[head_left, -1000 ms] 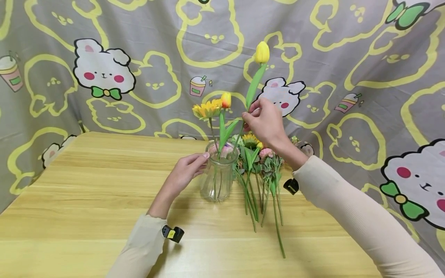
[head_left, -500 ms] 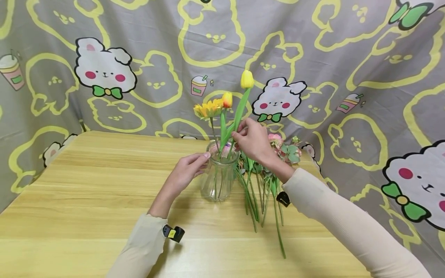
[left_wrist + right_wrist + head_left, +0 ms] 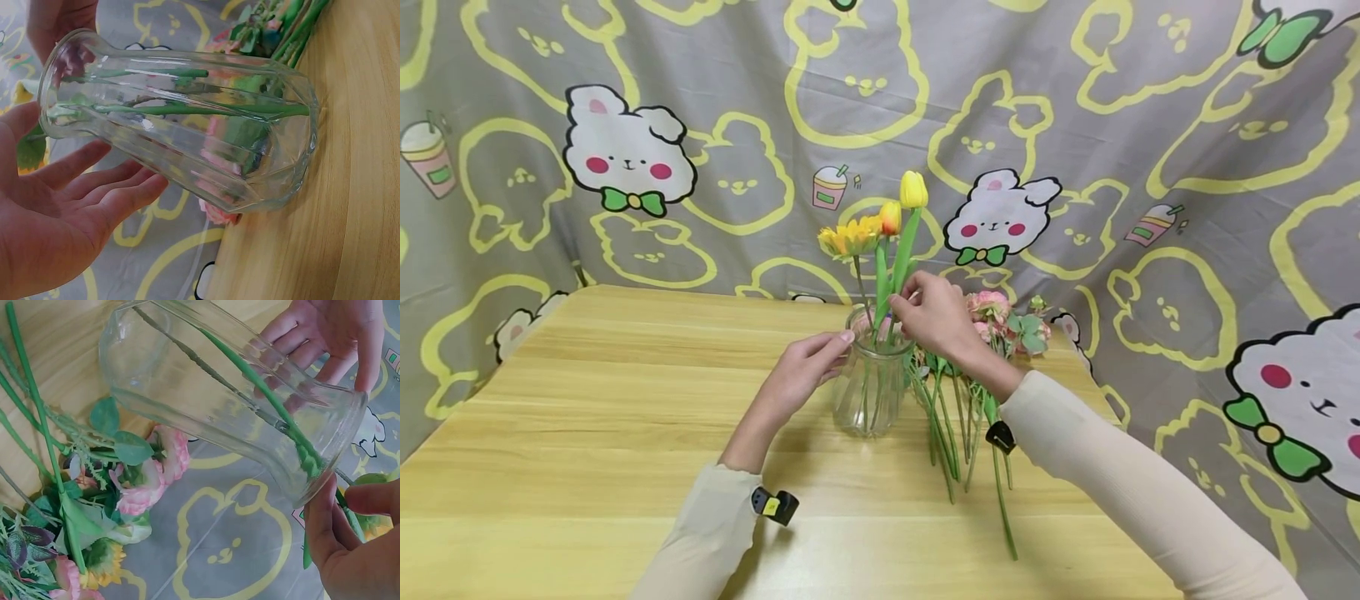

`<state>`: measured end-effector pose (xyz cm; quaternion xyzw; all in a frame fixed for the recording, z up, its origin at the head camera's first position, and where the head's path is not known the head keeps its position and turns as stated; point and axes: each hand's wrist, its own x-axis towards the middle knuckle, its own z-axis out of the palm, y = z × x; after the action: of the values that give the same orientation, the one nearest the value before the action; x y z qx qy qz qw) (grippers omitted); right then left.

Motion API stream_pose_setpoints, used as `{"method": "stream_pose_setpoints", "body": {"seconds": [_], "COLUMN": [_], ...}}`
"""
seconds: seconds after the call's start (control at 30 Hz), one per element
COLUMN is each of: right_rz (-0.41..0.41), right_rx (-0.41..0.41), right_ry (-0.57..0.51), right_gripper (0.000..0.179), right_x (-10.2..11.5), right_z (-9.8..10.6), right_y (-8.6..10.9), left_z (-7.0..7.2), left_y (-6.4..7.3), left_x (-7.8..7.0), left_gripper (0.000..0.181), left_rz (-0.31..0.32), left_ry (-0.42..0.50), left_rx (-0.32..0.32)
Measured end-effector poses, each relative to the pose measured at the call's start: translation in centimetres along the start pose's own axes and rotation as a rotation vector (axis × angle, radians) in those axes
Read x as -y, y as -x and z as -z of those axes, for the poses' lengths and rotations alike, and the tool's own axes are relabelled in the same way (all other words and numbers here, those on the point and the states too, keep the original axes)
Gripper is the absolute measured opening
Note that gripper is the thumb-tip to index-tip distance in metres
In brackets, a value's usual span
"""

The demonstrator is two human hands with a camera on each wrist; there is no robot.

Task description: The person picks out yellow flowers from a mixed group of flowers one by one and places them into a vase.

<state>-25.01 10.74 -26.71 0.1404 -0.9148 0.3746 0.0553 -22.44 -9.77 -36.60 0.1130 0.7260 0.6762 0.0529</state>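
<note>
A clear glass vase (image 3: pixel 868 400) stands upright on the table, holding a sunflower (image 3: pixel 850 237) and an orange-red tulip (image 3: pixel 890 218). My left hand (image 3: pixel 801 371) is at the vase's left side, its thumb near the rim; in the left wrist view its fingers (image 3: pixel 115 194) lie fairly straight against the glass. With thumb and fingers my right hand (image 3: pixel 936 321) pinches the stem of a yellow tulip (image 3: pixel 913 190) just above the vase mouth. The tulip's lower stem (image 3: pixel 200 73) is inside the vase, its end above the bottom. The pinching fingertips partly hide the stem.
Right of the vase lies a bunch of artificial flowers, with pink blooms (image 3: pixel 988 307), another sunflower (image 3: pixel 103 565) and green stems (image 3: pixel 951 442) pointing toward me. The wooden table (image 3: pixel 587 417) meets a grey patterned cloth (image 3: pixel 722 83) behind.
My right hand has moved down and left with the yellow tulip, bringing its stem deeper into the vase and its bloom close to the orange-red tulip. My left hand has stayed at the vase.
</note>
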Motion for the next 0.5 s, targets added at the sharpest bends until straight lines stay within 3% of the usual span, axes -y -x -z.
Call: {"method": "stream_pose_setpoints", "body": {"seconds": [0.5], "right_rz": [0.028], "right_rx": [-0.003], "right_ry": [0.046], "right_gripper": [0.017], "right_x": [-0.27], "right_z": [-0.19], "right_y": [-0.01], "left_z": [-0.07], "left_y": [-0.12], "left_x": [-0.04], "left_gripper": [0.062], "left_rz": [0.006], "left_ry": [0.004], "left_rx": [-0.004]}}
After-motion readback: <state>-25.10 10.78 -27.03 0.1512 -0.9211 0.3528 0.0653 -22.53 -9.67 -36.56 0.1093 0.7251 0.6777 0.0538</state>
